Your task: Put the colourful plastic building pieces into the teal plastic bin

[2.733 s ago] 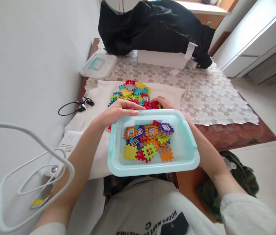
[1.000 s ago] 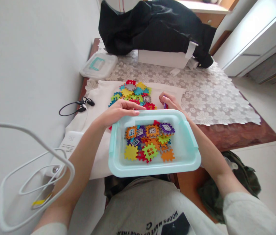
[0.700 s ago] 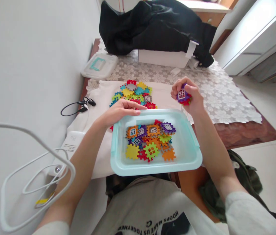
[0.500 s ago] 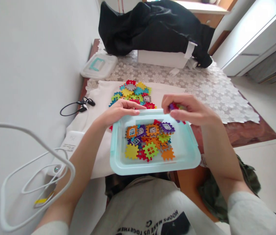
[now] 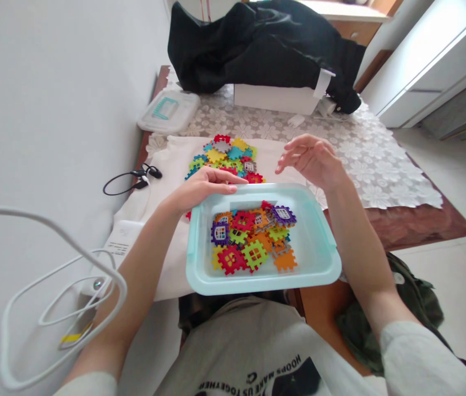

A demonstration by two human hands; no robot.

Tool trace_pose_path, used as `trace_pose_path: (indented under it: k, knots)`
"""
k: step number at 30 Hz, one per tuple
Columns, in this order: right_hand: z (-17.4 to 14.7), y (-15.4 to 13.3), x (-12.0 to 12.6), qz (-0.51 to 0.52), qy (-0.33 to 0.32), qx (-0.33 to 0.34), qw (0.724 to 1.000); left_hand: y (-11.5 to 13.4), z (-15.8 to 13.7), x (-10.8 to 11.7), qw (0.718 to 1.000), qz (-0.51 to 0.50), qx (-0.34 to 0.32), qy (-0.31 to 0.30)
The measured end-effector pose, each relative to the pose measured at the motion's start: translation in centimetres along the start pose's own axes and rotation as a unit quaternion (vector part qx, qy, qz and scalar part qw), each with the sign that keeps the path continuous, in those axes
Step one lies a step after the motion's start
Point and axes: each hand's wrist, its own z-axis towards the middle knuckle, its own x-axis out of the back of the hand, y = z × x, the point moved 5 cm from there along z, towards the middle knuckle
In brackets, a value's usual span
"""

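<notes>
My left hand point(image 5: 212, 188) grips the far left rim of a pale turquoise plastic box point(image 5: 315, 258), its thumb over the edge and the fingers outside. Inside the box lie several interlocking plastic building pieces point(image 5: 255, 253) in red, green, orange, purple, yellow and grey, some with window inserts. My right hand point(image 5: 311, 159) is raised beyond the box's far right corner, fingers apart and slightly bent, with nothing in it. Behind the box, a heap of similar pieces point(image 5: 224, 157) is spread on a white cloth point(image 5: 170, 181), partly hidden by my left hand.
A clear lid with a turquoise handle point(image 5: 169, 111) lies at the table's far left. Black earphones point(image 5: 137, 179) and white cables point(image 5: 121, 286) are on the left beside the wall. Black fabric point(image 5: 266, 49) covers a white box point(image 5: 276, 100) at the back. A dark green bag point(image 5: 398, 313) is at right.
My right hand has let go of several pieces, which now lie on top of the others in the box. It has lifted and opened. My left hand keeps its grip.
</notes>
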Motion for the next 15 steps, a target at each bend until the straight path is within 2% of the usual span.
trace_pose_path:
  k: [3,4,6,9,12,15]
  knots:
    - [0.7,3.1,0.0,-0.102,0.061,0.010,0.993,0.2,-0.1,-0.1,1.000,-0.005,0.004,-0.001]
    - [0.8,4.1,-0.4,-0.150,0.051,0.012,0.987,0.3,-0.1,-0.1,1.000,-0.007,0.006,0.000]
    - [0.8,6.0,-1.7,-0.226,-0.008,0.015,0.974,0.5,-0.1,-0.2,1.000,-0.010,0.007,0.002]
    - [0.6,8.5,-3.1,-0.270,-0.080,0.014,0.959,0.7,-0.2,-0.2,1.000,-0.011,0.005,0.003]
    - [0.8,9.8,-3.4,-0.285,-0.096,0.010,0.954,0.6,-0.2,-0.3,1.000,-0.017,0.007,0.002]
    - [1.0,9.9,-3.3,-0.295,-0.073,0.006,0.953,0.6,-0.2,-0.2,1.000,-0.018,0.012,0.005]
